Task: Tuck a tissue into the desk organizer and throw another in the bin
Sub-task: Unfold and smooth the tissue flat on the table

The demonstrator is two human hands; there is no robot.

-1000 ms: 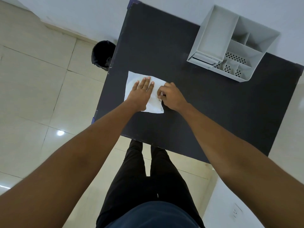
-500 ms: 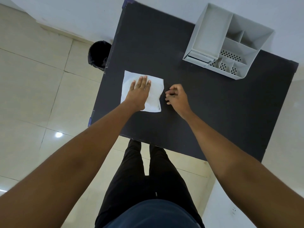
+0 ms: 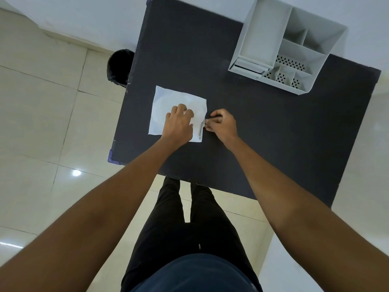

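A white tissue (image 3: pixel 170 102) lies flat on the dark table (image 3: pixel 263 133), near its left side. My left hand (image 3: pixel 179 125) rests on the tissue's near right part with the fingers curled onto it. My right hand (image 3: pixel 221 124) is at the tissue's right edge, fingertips pinched on that edge, which is lifted and creased there. A grey desk organizer (image 3: pixel 282 47) with several compartments stands at the table's far right. A black bin (image 3: pixel 117 66) sits on the floor beside the table's far left edge.
The table stands against a white wall. Pale floor tiles (image 3: pixel 42 123) lie to the left. My legs in black trousers (image 3: pixel 189 224) are at the table's near edge.
My left hand's fingers have curled from flat onto the tissue. My right hand came back to the tissue's right edge and pinched it, lifting it slightly.
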